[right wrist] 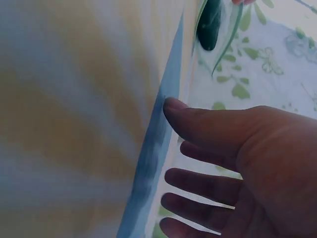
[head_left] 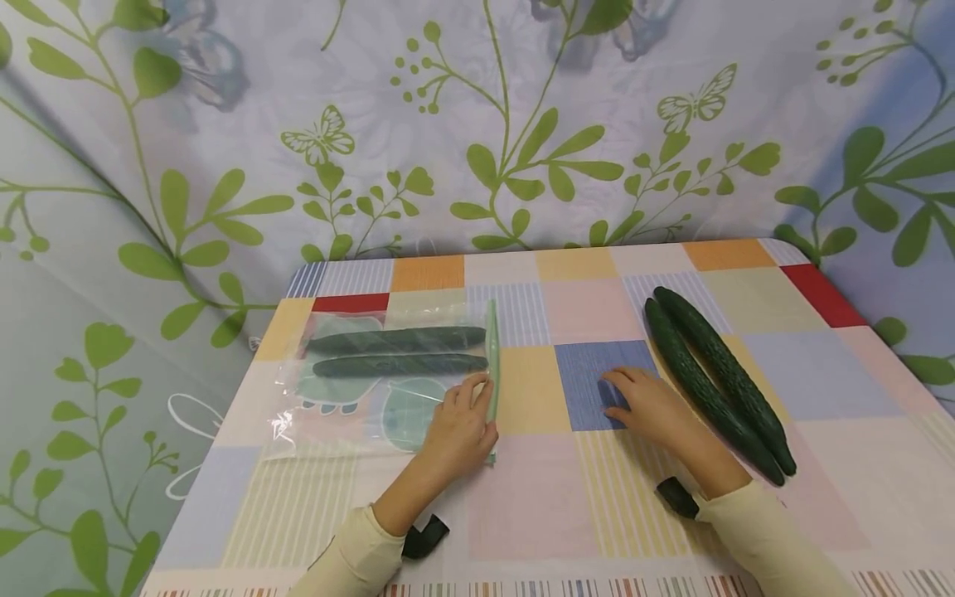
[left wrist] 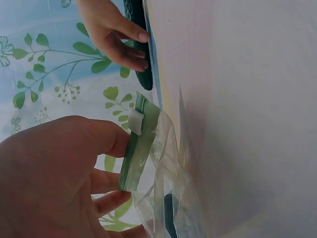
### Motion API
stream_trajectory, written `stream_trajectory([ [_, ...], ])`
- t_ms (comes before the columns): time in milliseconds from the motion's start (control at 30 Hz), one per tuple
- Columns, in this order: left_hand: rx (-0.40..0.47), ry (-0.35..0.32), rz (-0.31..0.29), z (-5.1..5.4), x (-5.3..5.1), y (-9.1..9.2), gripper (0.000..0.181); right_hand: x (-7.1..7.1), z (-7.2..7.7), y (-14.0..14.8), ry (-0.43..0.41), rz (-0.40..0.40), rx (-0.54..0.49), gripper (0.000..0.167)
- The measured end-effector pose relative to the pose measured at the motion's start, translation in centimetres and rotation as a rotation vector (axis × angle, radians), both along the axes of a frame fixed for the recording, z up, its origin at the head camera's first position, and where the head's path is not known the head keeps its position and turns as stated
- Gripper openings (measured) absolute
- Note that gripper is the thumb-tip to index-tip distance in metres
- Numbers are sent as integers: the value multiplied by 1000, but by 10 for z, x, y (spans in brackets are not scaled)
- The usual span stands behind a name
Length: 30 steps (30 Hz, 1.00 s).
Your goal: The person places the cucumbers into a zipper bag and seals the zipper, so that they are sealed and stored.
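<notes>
A clear zip bag lies flat at the left of the table, its green zip edge facing right. Inside are two cucumbers, side by side. My left hand pinches the bag by that zip edge; in the left wrist view a white slider sits on the strip, just past the thumb. My right hand hovers close over a blue square of the tablecloth, fingers loosely bent and holding nothing. Two more cucumbers lie to the right of it, slanting and close together.
A patchwork tablecloth covers the table. Behind and to both sides hangs a curtain printed with green leaves and butterflies. Dark straps show at both wrists.
</notes>
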<state>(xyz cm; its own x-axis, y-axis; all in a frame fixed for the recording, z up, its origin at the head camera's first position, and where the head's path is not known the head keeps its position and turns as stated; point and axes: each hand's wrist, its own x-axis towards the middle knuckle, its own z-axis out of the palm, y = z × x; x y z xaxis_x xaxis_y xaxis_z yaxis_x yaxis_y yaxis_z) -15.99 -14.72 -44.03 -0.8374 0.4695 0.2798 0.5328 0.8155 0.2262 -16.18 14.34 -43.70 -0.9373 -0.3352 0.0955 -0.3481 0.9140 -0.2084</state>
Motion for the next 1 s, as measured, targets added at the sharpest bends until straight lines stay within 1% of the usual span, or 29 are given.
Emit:
stream_trajectory([
  [100, 4, 10, 2, 0, 0, 1, 49, 11, 6, 15, 35, -59, 38, 53],
  [200, 9, 14, 0, 0, 0, 1, 49, 21, 14, 30, -9, -138, 39, 57],
  [300, 8, 12, -2, 0, 0, 1, 49, 28, 20, 44, -40, -204, 12, 62],
  [367, 11, 11, -4, 0, 0, 1, 49, 32, 22, 53, -36, -247, -15, 64],
  [467, 11, 6, -1, 1, 1, 1, 49, 38, 22, 66, -33, -298, -68, 66],
  [567, 6, 14, 2, 1, 1, 0, 49, 41, 19, 74, -89, -315, -106, 69],
  [700, -1, 15, 5, 1, 0, 0, 49, 40, 14, 78, -183, -312, -95, 74],
  [833, -9, 4, 7, 2, -1, -1, 50, 39, 13, 78, -198, -322, -67, 75],
  [1000, -14, 23, -5, 2, -2, 0, 49, 38, 12, 79, -186, -323, -30, 73],
])
